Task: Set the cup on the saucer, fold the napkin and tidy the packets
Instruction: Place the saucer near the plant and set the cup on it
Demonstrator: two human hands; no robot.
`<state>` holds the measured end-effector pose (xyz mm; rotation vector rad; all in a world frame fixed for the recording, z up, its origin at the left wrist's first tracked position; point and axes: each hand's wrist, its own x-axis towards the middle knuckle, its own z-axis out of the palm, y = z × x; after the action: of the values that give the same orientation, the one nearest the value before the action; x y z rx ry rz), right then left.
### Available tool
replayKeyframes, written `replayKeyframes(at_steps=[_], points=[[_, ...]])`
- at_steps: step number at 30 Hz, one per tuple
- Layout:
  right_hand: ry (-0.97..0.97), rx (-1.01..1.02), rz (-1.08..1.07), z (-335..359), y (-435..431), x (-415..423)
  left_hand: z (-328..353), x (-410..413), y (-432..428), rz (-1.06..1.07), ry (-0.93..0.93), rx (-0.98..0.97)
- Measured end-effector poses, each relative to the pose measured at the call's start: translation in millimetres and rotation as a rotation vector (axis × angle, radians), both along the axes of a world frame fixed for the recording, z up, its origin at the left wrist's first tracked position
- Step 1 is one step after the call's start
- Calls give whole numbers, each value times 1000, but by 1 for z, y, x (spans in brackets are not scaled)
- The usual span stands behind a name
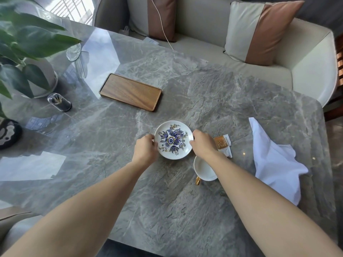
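Note:
A white saucer [173, 139] with a blue flower pattern lies on the grey marble table [167, 201]. My left hand [145, 148] grips its left rim and my right hand [203, 144] grips its right rim. A white cup [203, 168] with a gold handle stands just below and right of the saucer, partly under my right forearm. Orange and white packets [223, 145] lie to the right of my right hand. A crumpled white napkin [272, 160] is spread near the table's right edge.
A wooden tray [130, 91] sits behind the saucer. At the left stand a potted plant [33, 58], a glass [75, 56] and a small glass dome [59, 102]. A cream sofa with cushions [259, 32] runs along the far side.

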<state>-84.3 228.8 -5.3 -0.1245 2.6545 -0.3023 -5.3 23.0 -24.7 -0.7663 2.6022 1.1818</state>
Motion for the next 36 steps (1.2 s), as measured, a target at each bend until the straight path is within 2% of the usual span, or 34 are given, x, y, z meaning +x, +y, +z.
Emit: replayKeyframes(at_steps=[7, 16, 27, 36], points=[[36, -80, 30, 19, -52, -1, 21, 8, -49, 65, 41, -48], [35, -184, 75, 33, -161, -1, 34, 21, -155, 118, 54, -75], [-13, -184, 51, 9, -281, 4, 18, 22, -275, 105, 37, -101], [-45, -180, -14, -14, -332, 7, -4, 20, -327, 98, -5, -71]])
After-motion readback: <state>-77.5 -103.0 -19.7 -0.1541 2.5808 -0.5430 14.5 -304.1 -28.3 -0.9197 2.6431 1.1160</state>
